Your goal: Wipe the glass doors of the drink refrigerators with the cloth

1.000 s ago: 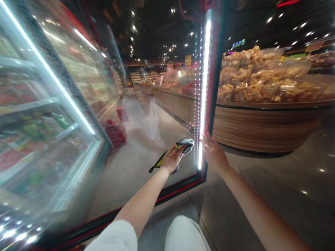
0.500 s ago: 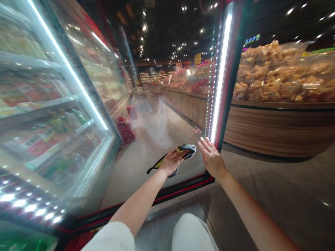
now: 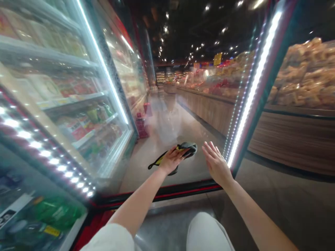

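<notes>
A glass door [image 3: 199, 164] with a black and red frame stands open before me. My left hand [image 3: 171, 161] presses a folded grey and yellow cloth [image 3: 190, 149] against the lower part of the pane, fingers over the cloth. To its right, my right hand [image 3: 216, 165] is held up with fingers extended and nothing in it, beside the bright light strip [image 3: 255, 87] along the door's edge. Whether its palm touches the glass, I cannot tell.
Lit shelves [image 3: 75, 101] with packaged goods fill the left side. Green items [image 3: 56, 211] lie at lower left. On the right, a wood-panelled stand [image 3: 293, 139] holds heaped bags [image 3: 309, 76]. Red crates [image 3: 141, 125] show through the glass.
The view has turned left, so the door frame and stand appear further right. My right hand now lies over the pane, slightly further from my left hand, which still holds the cloth.
</notes>
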The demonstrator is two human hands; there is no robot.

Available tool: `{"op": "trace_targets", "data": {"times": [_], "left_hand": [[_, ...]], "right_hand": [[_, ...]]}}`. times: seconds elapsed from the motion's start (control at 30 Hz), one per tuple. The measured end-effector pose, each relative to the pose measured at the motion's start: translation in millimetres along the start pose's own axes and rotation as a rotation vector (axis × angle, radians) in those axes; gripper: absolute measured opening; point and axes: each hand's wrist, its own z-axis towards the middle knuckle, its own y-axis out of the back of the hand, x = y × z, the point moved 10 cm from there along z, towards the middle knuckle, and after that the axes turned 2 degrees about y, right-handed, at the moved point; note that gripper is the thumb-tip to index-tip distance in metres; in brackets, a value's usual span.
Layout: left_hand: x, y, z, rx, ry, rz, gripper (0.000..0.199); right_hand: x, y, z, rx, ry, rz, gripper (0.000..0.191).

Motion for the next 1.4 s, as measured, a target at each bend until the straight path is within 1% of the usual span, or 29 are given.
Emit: {"op": "trace_targets", "data": {"times": [0.03,0.07,0.13,0.17,0.2,0.23,0.3,0.33,0.4,0.43,0.47,0.53,0.57,0.6,0.67,0.73,0.8,0.83,0.9,0.93,1.0,1.07,1.1,1.17,1.23,1.3,1.33,1.37,1.4], "left_hand": [[14,11.9,-1,-0.037,0.024,0.010,0.051],[30,24.1,-6,-0.085,0.077,0.028,0.053],[64,42.3,-28,-0.184,0.236,0.070,0.057],[76,45.2,-45,-0.222,0.311,0.088,0.058],[84,43.4,-62,-0.247,0.370,0.104,0.058],[86,37.6,-78,-0.258,0.409,0.116,0.057],[77,18.1,-100,-0.239,0.406,0.121,0.053],[70,8.2,-104,-0.218,0.387,0.112,0.052],[59,-3.6,-100,-0.173,0.342,0.073,0.053],[57,-3.5,-94,-0.157,0.317,0.052,0.054],[58,0.9,-87,-0.151,0.290,0.035,0.056],[68,18.6,-75,-0.166,0.245,0.014,0.059],[79,28.7,-75,-0.182,0.250,0.010,0.060],[92,37.5,-80,-0.200,0.280,0.011,0.060],[118,45.8,-103,-0.223,0.404,0.025,0.058],[134,39.8,-139,-0.216,0.550,0.045,0.055],[133,23.7,-168,-0.174,0.645,0.046,0.049],[128,14.8,-175,-0.142,0.660,0.034,0.047],[115,2.7,-174,-0.087,0.635,0.002,0.046],[111,2.0,-168,-0.077,0.606,-0.010,0.047],[113,11.0,-153,-0.094,0.548,-0.020,0.053],[130,26.0,-149,-0.139,0.536,-0.015,0.057],[142,32.6,-154,-0.165,0.562,-0.009,0.059],[166,39.4,-180,-0.217,0.685,0.012,0.057],[180,34.7,-218,-0.249,0.852,0.027,0.054],[178,21.0,-247,-0.245,0.974,0.022,0.053],[173,13.5,-253,-0.231,0.996,0.014,0.053],[167,7.5,-254,-0.214,0.989,0.006,0.053],[162,4.0,-249,-0.201,0.959,0.000,0.053]], "right_hand": [[2,0,0,-0.002,0.007,-0.001,0.064],[4,1,0,-0.003,0.012,-0.002,0.064],[5,0,-2,-0.003,0.016,-0.007,0.065],[6,-2,-3,-0.002,0.015,-0.010,0.064],[8,-4,-3,0.001,0.014,-0.014,0.063],[11,-6,-3,0.004,0.013,-0.018,0.062],[24,-13,1,0.016,0.022,-0.030,0.059],[34,-18,5,0.028,0.035,-0.037,0.058],[55,-27,16,0.056,0.068,-0.047,0.057],[66,-32,23,0.070,0.083,-0.048,0.057],[76,-36,29,0.082,0.093,-0.046,0.057],[91,-42,40,0.092,0.099,-0.036,0.057],[96,-44,43,0.093,0.099,-0.029,0.057],[99,-47,44,0.093,0.100,-0.023,0.058],[104,-51,41,0.099,0.103,-0.012,0.060],[107,-55,34,0.109,0.109,-0.008,0.062],[111,-56,26,0.116,0.124,-0.011,0.065],[114,-57,24,0.117,0.133,-0.013,0.066],[120,-56,24,0.118,0.152,-0.015,0.068],[124,-55,26,0.116,0.163,-0.017,0.068],[132,-54,32,0.108,0.189,-0.021,0.068],[141,-52,40,0.095,0.215,-0.025,0.069],[144,-52,43,0.089,0.223,-0.025,0.069],[151,-53,47,0.087,0.232,-0.018,0.071],[158,-55,47,0.090,0.237,-0.013,0.073],[166,-57,46,0.093,0.249,-0.015,0.074],[171,-58,45,0.094,0.259,-0.018,0.074],[176,-59,44,0.096,0.273,-0.022,0.075],[181,-60,44,0.100,0.289,-0.025,0.075]]}}
